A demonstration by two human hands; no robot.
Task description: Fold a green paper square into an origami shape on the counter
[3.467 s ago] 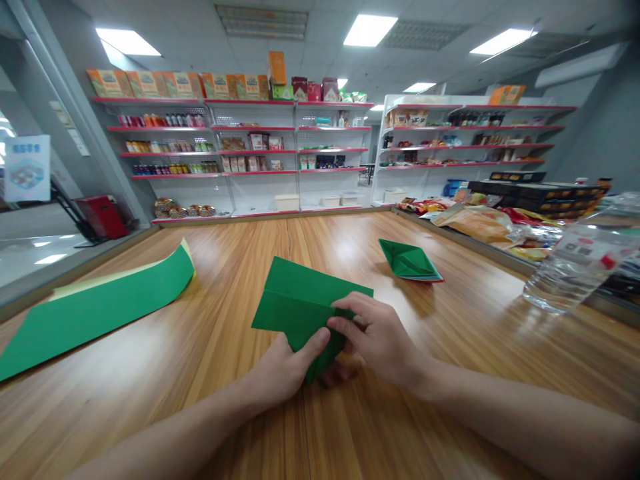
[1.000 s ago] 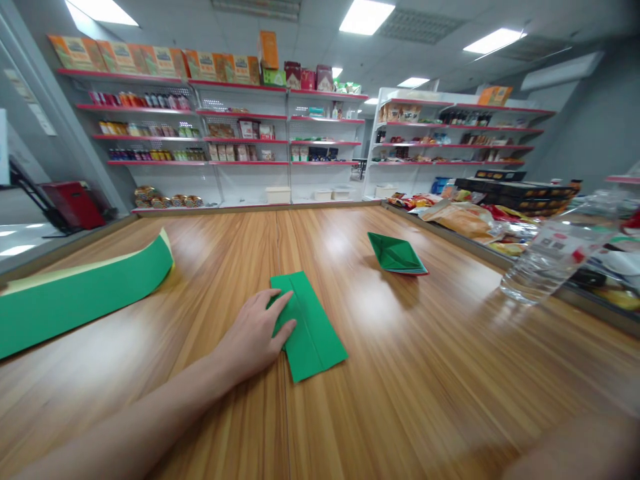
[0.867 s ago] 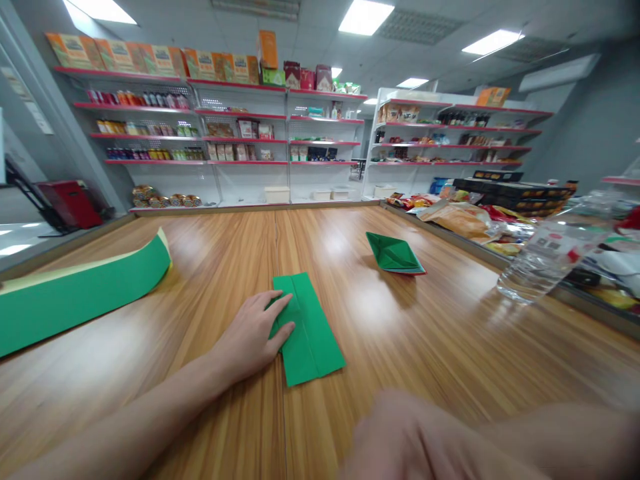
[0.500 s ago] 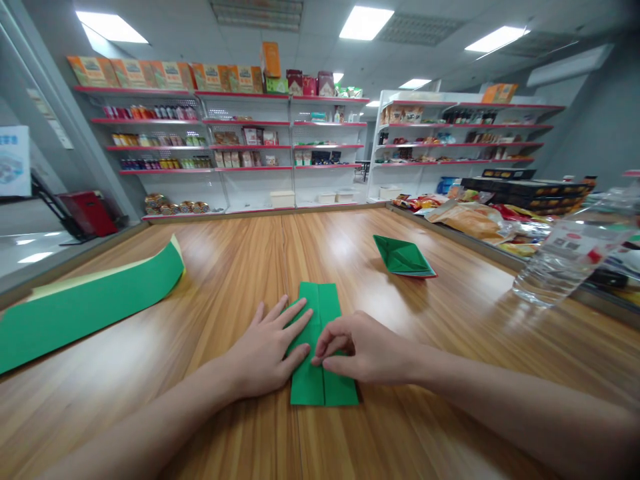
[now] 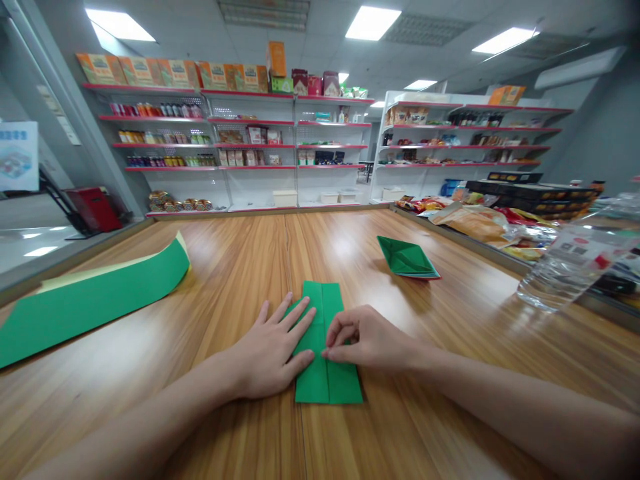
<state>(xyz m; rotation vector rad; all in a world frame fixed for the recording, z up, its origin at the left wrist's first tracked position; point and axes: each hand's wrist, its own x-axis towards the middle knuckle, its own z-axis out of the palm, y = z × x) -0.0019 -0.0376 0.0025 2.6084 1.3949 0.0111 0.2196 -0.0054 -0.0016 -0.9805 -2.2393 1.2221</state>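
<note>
A green sheet of paper (image 5: 320, 383) lies on the wooden table, its two long sides folded in to meet at a seam down the middle. My left hand (image 5: 267, 353) rests flat with fingers spread, its fingertips and thumb on the paper's left half. At the seam, my right hand (image 5: 367, 339) pinches with thumb and fingertips at the inner edge of the right flap. The exact grip is partly hidden by the fingers. Farther back on the right sits a folded green paper piece (image 5: 407, 258) with layered edges, touched by neither hand.
A stack of green and yellow paper (image 5: 100, 303) with a curled end lies at the left. On the right, a clear plastic bottle (image 5: 560, 267) stands near packaged snacks (image 5: 475, 223). Stocked shelves (image 5: 255, 167) line the back beyond the table (image 5: 240, 260).
My right hand has shifted slightly up along the seam, still pinching. The left hand stays flat on the paper. The whole view has moved a little, so everything appears slightly farther right.
</note>
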